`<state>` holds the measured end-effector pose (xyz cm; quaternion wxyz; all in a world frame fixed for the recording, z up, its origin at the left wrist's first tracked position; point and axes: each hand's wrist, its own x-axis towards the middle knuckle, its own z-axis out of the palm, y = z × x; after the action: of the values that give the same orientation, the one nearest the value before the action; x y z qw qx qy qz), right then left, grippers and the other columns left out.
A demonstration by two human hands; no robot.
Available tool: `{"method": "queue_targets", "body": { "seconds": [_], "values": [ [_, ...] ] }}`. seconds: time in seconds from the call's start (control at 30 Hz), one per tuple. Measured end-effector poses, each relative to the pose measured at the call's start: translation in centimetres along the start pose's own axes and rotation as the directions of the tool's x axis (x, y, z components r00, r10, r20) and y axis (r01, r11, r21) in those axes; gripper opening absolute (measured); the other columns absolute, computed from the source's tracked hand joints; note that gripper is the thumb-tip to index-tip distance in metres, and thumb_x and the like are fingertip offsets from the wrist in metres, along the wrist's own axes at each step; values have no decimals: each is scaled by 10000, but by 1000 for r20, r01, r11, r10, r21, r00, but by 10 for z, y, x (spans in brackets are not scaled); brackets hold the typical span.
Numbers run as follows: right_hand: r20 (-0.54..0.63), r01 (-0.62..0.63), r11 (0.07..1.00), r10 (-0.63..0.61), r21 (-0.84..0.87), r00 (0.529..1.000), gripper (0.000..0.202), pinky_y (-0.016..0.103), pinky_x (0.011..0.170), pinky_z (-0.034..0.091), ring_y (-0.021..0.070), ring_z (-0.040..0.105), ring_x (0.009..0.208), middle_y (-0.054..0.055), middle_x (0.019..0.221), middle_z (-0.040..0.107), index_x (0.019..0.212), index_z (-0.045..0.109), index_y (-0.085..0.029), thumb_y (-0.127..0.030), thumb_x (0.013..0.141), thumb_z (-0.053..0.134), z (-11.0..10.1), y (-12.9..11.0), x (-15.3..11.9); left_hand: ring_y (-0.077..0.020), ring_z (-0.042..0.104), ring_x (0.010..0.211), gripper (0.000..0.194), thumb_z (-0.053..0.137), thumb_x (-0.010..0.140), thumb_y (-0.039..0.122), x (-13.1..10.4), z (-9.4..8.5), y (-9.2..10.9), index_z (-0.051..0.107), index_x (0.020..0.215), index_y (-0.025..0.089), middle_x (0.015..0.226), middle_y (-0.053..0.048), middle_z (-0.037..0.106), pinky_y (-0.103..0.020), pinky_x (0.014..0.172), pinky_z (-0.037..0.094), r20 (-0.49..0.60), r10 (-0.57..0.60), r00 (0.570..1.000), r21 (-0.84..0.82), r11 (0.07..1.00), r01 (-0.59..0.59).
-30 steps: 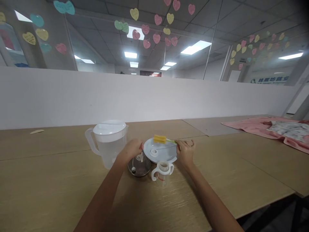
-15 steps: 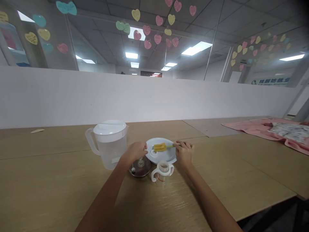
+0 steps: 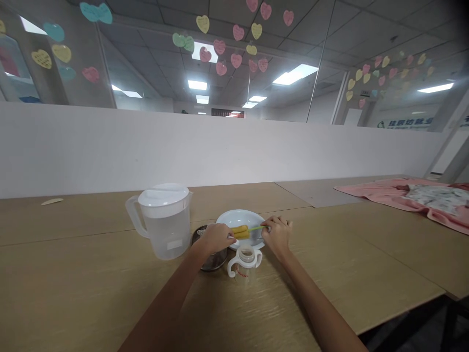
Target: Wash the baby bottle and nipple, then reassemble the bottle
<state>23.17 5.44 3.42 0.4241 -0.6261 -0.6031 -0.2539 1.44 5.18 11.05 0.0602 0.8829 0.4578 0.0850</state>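
My right hand (image 3: 277,234) is closed round the thin green handle of a sponge brush (image 3: 241,232) with a yellow head. The head lies over a white bowl (image 3: 234,215). My left hand (image 3: 217,238) pinches a white bottle ring (image 3: 233,240) by the bowl's left side, close to the yellow sponge; the fingers hide part of the ring. Below that hand is a round metal dish (image 3: 214,264), mostly covered, with small clear parts in it. A clear baby bottle (image 3: 245,269) with white side handles stands upright and uncapped in front of the bowl.
A lidded clear plastic pitcher (image 3: 166,230) stands left of the dish. Against the far right lies a pink cloth (image 3: 373,190) with a patterned fabric on it. A small flat beige piece (image 3: 52,201) lies far left. A white wall (image 3: 220,151) borders the table's back.
My left hand has moved right and down from above the metal dish to the white ring in the bowl and taken hold of it. The sponge brush has shifted slightly.
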Motion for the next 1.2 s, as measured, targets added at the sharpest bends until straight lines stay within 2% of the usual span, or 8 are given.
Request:
{"method": "queue_targets", "body": {
  "seconds": [0.33,0.47,0.57,0.73,0.8,1.0,1.1,1.2],
  "values": [
    [39,-129,991,131,-33,991,281,320,699,256,191,531,784,57,813,687,819,722,-199,-100,749,468,5,9,2,-223,627,884,199,594,742,308,4,-2,-6,656,899,201,954,-54,684,-277,745,453,-94,51,994,-87,994,-59],
    [-42,-123,988,127,97,991,326,309,720,336,197,548,767,89,852,689,966,679,-151,-183,842,379,5,14,5,-241,601,979,207,618,728,241,6,-8,-13,634,928,193,1012,-71,670,-325,862,433,-223,23,975,-106,993,-48],
    [-146,-92,971,127,223,981,335,291,698,384,189,567,753,93,873,686,981,651,-137,-251,881,352,2,9,3,-244,612,982,360,649,699,207,7,-14,-18,575,1051,195,1040,-75,667,-341,849,456,-343,-40,939,-215,976,-37],
    [-176,173,942,-126,288,976,264,232,590,378,126,543,584,27,682,643,931,658,-156,-248,876,417,-7,-7,-5,-214,641,960,588,725,644,216,1,-29,-21,478,1178,224,1033,-50,678,-331,837,502,-460,-103,882,-481,864,-150],
    [-169,225,938,-184,263,968,249,223,570,368,116,528,553,9,616,606,908,663,-158,-232,864,430,-7,-9,-7,-210,646,960,618,742,631,222,-2,-36,-22,473,1188,227,1068,-53,673,-335,848,511,-480,-95,872,-523,829,-198],
    [-218,108,979,-69,173,973,227,225,579,362,123,531,565,3,586,578,850,668,-163,-238,834,454,-4,3,-5,-239,610,1068,559,709,655,195,-12,-44,-24,553,1191,174,1181,-95,638,-351,930,491,-395,-145,907,-550,828,-107],
    [-148,123,962,-89,243,985,252,224,572,369,122,528,551,11,593,590,853,664,-158,-260,839,434,-4,2,-6,-249,568,1142,545,693,683,194,-15,-46,-20,560,1209,136,1280,-118,578,-360,968,472,-317,-149,937,-694,709,-122],
    [-89,111,938,-86,330,992,284,221,551,376,116,511,523,19,609,608,873,655,-150,-290,849,408,-5,-2,-7,-251,608,1079,566,692,722,257,-17,-51,-13,529,1250,132,1216,-125,623,-370,906,512,-248,-126,960,-831,537,-144]
  ]
}}
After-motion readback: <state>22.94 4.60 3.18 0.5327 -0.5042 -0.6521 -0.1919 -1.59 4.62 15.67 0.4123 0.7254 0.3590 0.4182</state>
